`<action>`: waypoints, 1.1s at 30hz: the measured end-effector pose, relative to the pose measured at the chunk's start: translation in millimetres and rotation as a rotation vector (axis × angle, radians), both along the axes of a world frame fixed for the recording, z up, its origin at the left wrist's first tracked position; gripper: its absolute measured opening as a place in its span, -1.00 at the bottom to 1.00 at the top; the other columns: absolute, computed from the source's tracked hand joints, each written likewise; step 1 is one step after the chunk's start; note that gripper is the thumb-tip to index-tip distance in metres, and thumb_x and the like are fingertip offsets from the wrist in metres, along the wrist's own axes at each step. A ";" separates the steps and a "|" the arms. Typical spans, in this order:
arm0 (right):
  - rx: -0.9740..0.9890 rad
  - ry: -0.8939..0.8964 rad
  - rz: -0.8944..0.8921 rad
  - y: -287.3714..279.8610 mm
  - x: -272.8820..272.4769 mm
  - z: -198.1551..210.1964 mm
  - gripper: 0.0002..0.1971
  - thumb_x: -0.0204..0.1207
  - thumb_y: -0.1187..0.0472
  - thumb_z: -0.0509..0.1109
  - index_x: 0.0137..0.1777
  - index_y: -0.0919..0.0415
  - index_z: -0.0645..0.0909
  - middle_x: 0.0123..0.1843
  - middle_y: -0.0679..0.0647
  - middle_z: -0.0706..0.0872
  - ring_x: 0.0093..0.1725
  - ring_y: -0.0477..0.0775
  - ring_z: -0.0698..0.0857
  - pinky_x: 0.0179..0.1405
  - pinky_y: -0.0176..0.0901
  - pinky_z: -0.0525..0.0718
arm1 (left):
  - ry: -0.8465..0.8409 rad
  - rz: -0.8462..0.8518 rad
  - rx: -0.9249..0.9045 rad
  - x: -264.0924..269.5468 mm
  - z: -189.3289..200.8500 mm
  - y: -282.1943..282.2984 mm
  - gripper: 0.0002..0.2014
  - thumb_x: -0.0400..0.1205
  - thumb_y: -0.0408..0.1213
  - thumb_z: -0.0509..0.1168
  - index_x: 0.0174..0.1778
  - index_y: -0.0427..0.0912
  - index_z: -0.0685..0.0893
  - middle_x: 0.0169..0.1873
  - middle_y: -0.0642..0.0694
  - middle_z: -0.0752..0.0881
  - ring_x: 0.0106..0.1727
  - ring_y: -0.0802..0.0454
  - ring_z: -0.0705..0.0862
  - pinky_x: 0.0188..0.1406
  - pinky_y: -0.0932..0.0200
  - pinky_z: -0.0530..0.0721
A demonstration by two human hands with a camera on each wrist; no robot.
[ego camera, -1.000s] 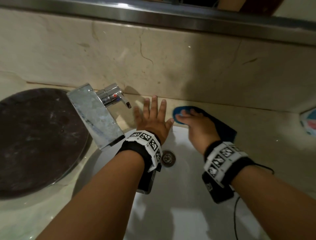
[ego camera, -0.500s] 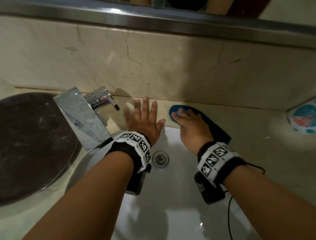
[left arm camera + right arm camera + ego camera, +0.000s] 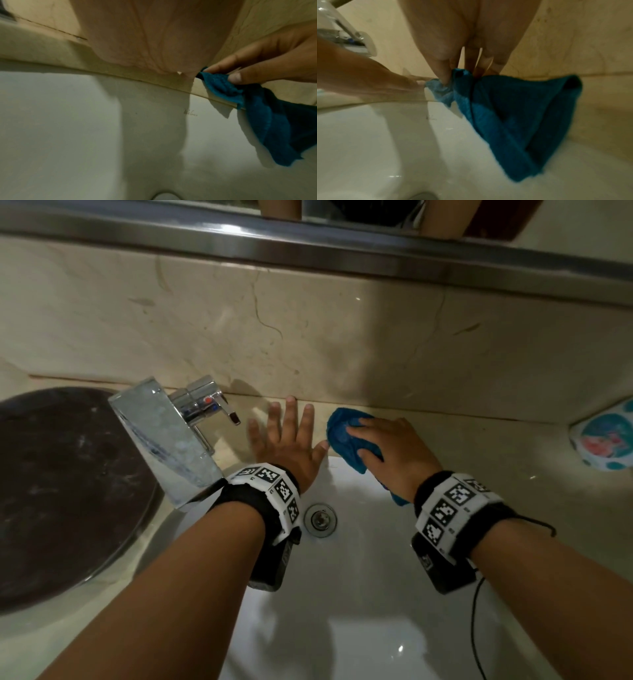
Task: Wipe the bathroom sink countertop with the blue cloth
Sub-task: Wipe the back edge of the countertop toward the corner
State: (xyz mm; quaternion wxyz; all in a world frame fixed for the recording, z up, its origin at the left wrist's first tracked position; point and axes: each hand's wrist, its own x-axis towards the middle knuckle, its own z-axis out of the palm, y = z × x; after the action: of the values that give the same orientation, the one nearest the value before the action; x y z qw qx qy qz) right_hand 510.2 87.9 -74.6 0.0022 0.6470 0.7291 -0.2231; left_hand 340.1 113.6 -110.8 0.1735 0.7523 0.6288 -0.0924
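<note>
The blue cloth (image 3: pixel 342 436) is bunched up on the beige countertop (image 3: pixel 479 460) at the back rim of the white sink (image 3: pixel 359 594). My right hand (image 3: pixel 387 446) grips it, fingers over the top and thumb pinching the near side. In the right wrist view the cloth (image 3: pixel 513 121) hangs from the fingers over the sink's edge. My left hand (image 3: pixel 287 436) lies flat with spread fingers on the countertop, just left of the cloth, between it and the chrome faucet (image 3: pixel 178 433). The left wrist view shows the right hand's fingers (image 3: pixel 235 77) pinching the cloth (image 3: pixel 265 121).
A dark round basin or lid (image 3: pixel 68 491) takes up the left side. The drain (image 3: pixel 320 518) sits below my hands. A colourful round object (image 3: pixel 606 436) stands on the countertop at far right. A marble backsplash (image 3: pixel 342 337) rises right behind my fingertips.
The cloth lay flatter under my right hand; now it is gathered into a bunch in that hand's grip, with its tail hanging into the sink. The left hand has stayed flat.
</note>
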 end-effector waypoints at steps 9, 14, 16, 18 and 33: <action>0.058 -0.090 0.122 10.9 -20.9 -25.3 -0.45 0.71 0.07 0.05 0.66 0.00 -0.03 0.71 0.07 -0.15 0.69 0.08 -0.10 0.66 -0.09 -0.12 | 0.025 0.003 0.009 -0.7 -2.3 1.4 -0.37 0.70 0.17 -0.29 0.61 0.05 -0.39 0.61 -0.05 -0.42 0.64 -0.15 -0.36 0.52 -0.34 -0.30; -0.021 -0.015 -0.112 -12.7 20.4 -16.2 -0.37 0.66 0.44 0.05 0.66 0.11 -0.07 0.71 0.08 -0.14 0.69 0.04 -0.13 0.59 -0.28 -0.18 | -0.005 0.008 0.005 -1.0 -1.1 1.1 -0.36 0.70 0.17 -0.26 0.61 0.05 -0.38 0.62 -0.04 -0.41 0.64 -0.15 -0.36 0.52 -0.34 -0.32; -0.083 -0.060 -0.155 -13.9 22.0 -13.6 -0.29 0.62 0.51 0.06 0.66 0.11 -0.16 0.70 0.09 -0.21 0.69 0.05 -0.17 0.60 -0.24 -0.21 | -0.008 0.008 0.006 -0.8 -1.4 0.7 -0.37 0.70 0.17 -0.27 0.61 0.06 -0.38 0.61 -0.05 -0.41 0.63 -0.15 -0.36 0.51 -0.34 -0.33; -0.092 -0.018 -0.149 -6.1 3.9 -11.1 -0.29 0.62 0.51 0.06 0.66 0.11 -0.15 0.70 0.09 -0.22 0.69 0.06 -0.18 0.62 -0.19 -0.23 | -0.001 0.008 0.008 0.1 -2.2 0.9 -0.36 0.70 0.17 -0.27 0.61 0.05 -0.39 0.61 -0.05 -0.42 0.63 -0.15 -0.36 0.51 -0.35 -0.32; -0.068 -0.163 -0.126 5.0 11.6 -3.2 -0.21 0.57 0.38 0.26 0.67 0.18 -0.13 0.71 0.16 -0.10 0.69 0.13 -0.03 0.64 -0.12 -0.06 | -0.019 0.010 0.012 0.0 -2.9 0.8 -0.36 0.70 0.17 -0.26 0.61 0.06 -0.38 0.61 -0.04 -0.42 0.63 -0.14 -0.37 0.50 -0.34 -0.35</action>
State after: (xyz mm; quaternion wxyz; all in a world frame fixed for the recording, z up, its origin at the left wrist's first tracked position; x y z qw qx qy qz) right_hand 521.7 92.9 -77.9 0.0691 0.7071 0.6764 -0.1940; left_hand 340.1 114.3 -113.7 0.1752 0.7509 0.6316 -0.0805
